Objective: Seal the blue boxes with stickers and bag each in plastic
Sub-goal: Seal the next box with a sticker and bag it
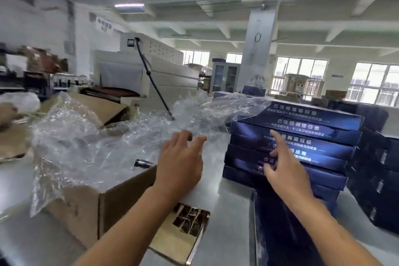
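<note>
**Empty hands between bags and boxes**

The fingers (195, 139) of our left hand (180, 164) hang relaxed over the plastic bags (97, 136), grasping nothing. Our right hand (284, 170) spreads, also empty, toward the stacked blue boxes (313, 134) on the desk (228, 207). The sticker sheet (190, 220) lies between, which we judge handy for both.

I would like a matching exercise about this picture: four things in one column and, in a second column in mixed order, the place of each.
1. left hand
2. right hand
3. sticker sheet
4. clear plastic

a. heaped over the cardboard box
b. in front of the blue box stack
c. flat on the table
d. at the cardboard box's right end

Pairs: 1-d, 2-b, 3-c, 4-a
</note>
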